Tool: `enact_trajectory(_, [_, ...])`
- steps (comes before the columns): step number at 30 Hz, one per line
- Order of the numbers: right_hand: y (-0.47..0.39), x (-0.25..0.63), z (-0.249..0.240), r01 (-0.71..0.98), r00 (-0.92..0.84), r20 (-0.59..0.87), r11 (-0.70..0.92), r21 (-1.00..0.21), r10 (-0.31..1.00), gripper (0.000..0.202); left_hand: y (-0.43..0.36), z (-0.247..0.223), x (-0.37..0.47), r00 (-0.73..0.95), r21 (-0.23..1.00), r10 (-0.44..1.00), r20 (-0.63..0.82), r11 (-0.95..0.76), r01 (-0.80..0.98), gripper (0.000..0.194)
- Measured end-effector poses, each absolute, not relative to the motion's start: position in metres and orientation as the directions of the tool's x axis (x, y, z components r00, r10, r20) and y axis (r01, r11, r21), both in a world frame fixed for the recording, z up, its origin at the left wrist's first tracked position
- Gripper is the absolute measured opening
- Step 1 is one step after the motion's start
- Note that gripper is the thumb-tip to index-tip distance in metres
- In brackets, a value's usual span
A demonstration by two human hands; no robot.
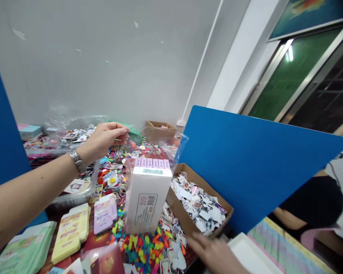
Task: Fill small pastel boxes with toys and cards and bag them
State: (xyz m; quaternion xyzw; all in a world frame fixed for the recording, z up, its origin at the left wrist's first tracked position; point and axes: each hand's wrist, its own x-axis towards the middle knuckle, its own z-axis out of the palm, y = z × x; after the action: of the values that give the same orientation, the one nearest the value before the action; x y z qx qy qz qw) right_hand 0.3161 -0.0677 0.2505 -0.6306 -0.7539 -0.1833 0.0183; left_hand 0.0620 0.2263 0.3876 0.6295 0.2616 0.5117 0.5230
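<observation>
Reaching out with the left hand (103, 139), fingers pinched on the clear bag (171, 152) around the white box (145, 198). Resting low by the cardboard tray (185, 220), right hand (214, 253) flat and blurred, fingers loosely apart, holding nothing.

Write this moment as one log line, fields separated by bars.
left hand: pinches clear bag | bag: around upright white box | right hand: low, near cardboard tray

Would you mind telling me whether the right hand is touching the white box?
Apart. The head view shows the right hand low near the table's edge, with colourful pieces lying between it and the white box.
</observation>
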Motion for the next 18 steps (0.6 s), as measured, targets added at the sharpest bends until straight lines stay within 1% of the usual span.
enact_trajectory(1, [-0.061, 0.315, 0.266, 0.934, -0.302, 0.276, 0.225, 0.278, 0.912, 0.036, 0.226, 0.387, 0.060, 0.336, 0.928, 0.867, 0.367, -0.315, -0.200, 0.019])
enact_trajectory(2, [-0.048, 0.312, 0.286, 0.932, -0.319, 0.329, 0.231, 0.280, 0.889, 0.041, 0.227, 0.387, 0.058, 0.334, 0.929, 0.870, 0.363, -0.314, -0.194, 0.019])
enact_trajectory(4, [-0.009, 0.304, 0.333, 0.930, -0.359, 0.492, 0.262, 0.258, 0.793, 0.038, 0.226, 0.386, 0.055, 0.330, 0.933, 0.874, 0.357, -0.312, -0.180, 0.020])
enact_trajectory(5, [0.014, 0.298, 0.355, 0.921, -0.386, 0.566, 0.274, 0.276, 0.728, 0.036, 0.226, 0.386, 0.054, 0.329, 0.934, 0.875, 0.354, -0.312, -0.175, 0.020])
enact_trajectory(6, [0.038, 0.292, 0.376, 0.917, -0.394, 0.629, 0.247, 0.311, 0.670, 0.036, 0.226, 0.386, 0.053, 0.330, 0.935, 0.876, 0.353, -0.312, -0.171, 0.021])
enact_trajectory(8, [0.082, 0.278, 0.407, 0.917, -0.376, 0.725, 0.121, 0.380, 0.576, 0.038, 0.225, 0.385, 0.053, 0.332, 0.934, 0.875, 0.354, -0.314, -0.168, 0.023])
enact_trajectory(9, [0.101, 0.273, 0.416, 0.910, -0.371, 0.731, 0.066, 0.410, 0.573, 0.040, 0.226, 0.385, 0.053, 0.333, 0.934, 0.873, 0.356, -0.317, -0.166, 0.024])
enact_trajectory(11, [0.130, 0.266, 0.426, 0.904, -0.324, 0.729, -0.030, 0.427, 0.603, 0.044, 0.226, 0.387, 0.052, 0.341, 0.931, 0.867, 0.364, -0.329, -0.157, 0.026])
enact_trajectory(13, [0.148, 0.264, 0.429, 0.894, -0.274, 0.677, -0.080, 0.442, 0.683, 0.033, 0.225, 0.390, 0.050, 0.358, 0.929, 0.858, 0.369, -0.346, -0.128, 0.026])
enact_trajectory(15, [0.156, 0.266, 0.430, 0.883, -0.242, 0.617, -0.093, 0.459, 0.748, 0.025, 0.218, 0.388, 0.045, 0.298, 0.908, 0.860, 0.413, -0.416, -0.058, 0.027])
enact_trajectory(16, [0.158, 0.268, 0.430, 0.881, -0.236, 0.605, -0.096, 0.464, 0.761, 0.025, 0.210, 0.385, 0.043, 0.221, 0.869, 0.848, 0.482, -0.495, 0.005, 0.027])
enact_trajectory(17, [0.158, 0.269, 0.431, 0.880, -0.235, 0.604, -0.098, 0.465, 0.762, 0.026, 0.201, 0.378, 0.041, 0.136, 0.794, 0.797, 0.589, -0.602, 0.085, 0.026])
enact_trajectory(18, [0.158, 0.270, 0.431, 0.879, -0.237, 0.609, -0.099, 0.466, 0.757, 0.026, 0.189, 0.369, 0.040, 0.068, 0.661, 0.683, 0.728, -0.724, 0.198, 0.026])
